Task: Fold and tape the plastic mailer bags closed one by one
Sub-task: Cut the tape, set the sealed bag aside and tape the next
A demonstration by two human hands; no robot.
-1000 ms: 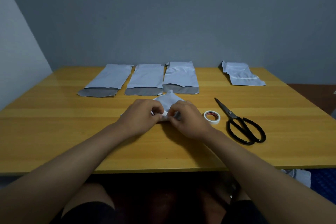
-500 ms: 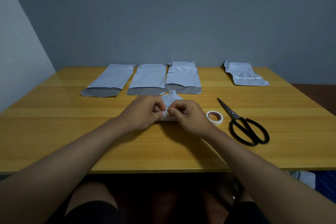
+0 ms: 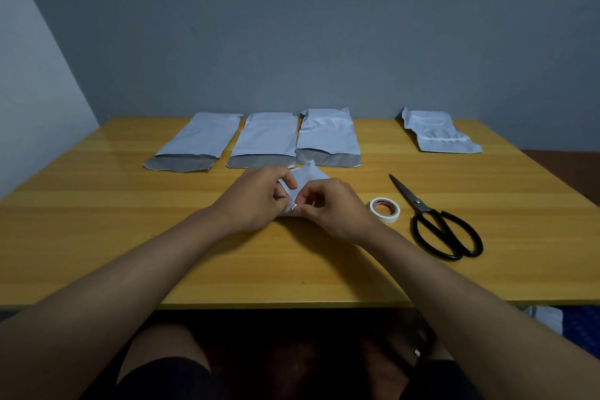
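A small white mailer bag point(image 3: 306, 176), folded up, lies at the middle of the wooden table point(image 3: 97, 211). My left hand point(image 3: 256, 198) and my right hand point(image 3: 334, 208) both pinch its near edge, fingertips almost meeting; most of the bag is hidden under them. Three open white mailer bags lie in a row behind: left point(image 3: 201, 140), middle point(image 3: 266, 140), right point(image 3: 328, 138). A crumpled mailer point(image 3: 435, 135) sits at the far right. A roll of white tape point(image 3: 385, 209) rests just right of my right hand.
Black scissors point(image 3: 438, 224) lie to the right of the tape, blades pointing away from me. A grey wall rises behind the table. My knees show below the near table edge.
My hands have drawn slightly closer together over the folded bag, and the fingertips now pinch its near edge. The view has shifted a little.
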